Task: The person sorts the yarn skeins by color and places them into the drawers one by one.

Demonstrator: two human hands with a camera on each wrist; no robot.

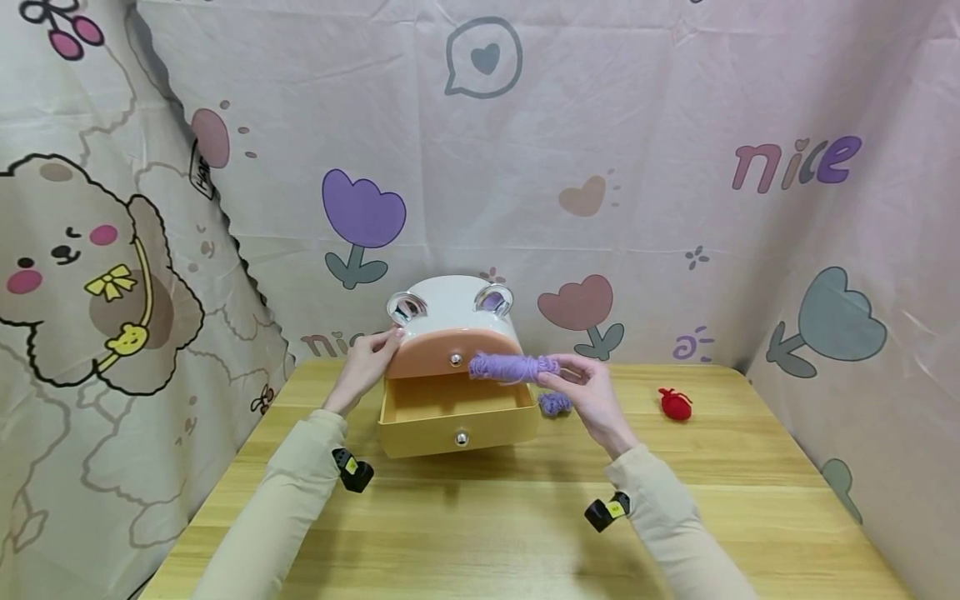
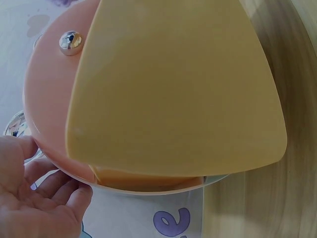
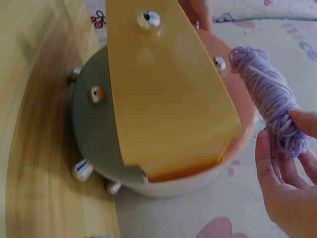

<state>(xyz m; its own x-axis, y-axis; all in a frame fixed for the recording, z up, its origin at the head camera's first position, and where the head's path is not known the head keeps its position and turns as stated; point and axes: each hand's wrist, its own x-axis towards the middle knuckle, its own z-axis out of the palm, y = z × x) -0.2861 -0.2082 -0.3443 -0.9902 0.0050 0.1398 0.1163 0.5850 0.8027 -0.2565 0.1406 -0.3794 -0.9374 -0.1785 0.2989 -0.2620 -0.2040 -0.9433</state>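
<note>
A small white cabinet [image 1: 457,300] with a peach top drawer [image 1: 423,354] and silver ear-like rings stands at the back of the table. Its yellow middle drawer [image 1: 427,437] is pulled out, and no contents show inside it. My left hand [image 1: 367,364] rests on the cabinet's upper left side, thumb and fingers at the edge beside the peach drawer. Between the thumb and fingers of my right hand [image 1: 590,396] is one end of a purple yarn skein [image 1: 510,367], held level above the right part of the yellow drawer. The right wrist view shows the skein's wound strands [image 3: 267,89] closely.
Another purple yarn bundle [image 1: 555,405] lies on the table right of the cabinet. Farther right sits a small red yarn ball [image 1: 676,404]. A green-grey lower drawer [image 3: 94,124] and silver feet [image 3: 82,170] show under the yellow one. A printed curtain [image 1: 660,100] hangs behind the table.
</note>
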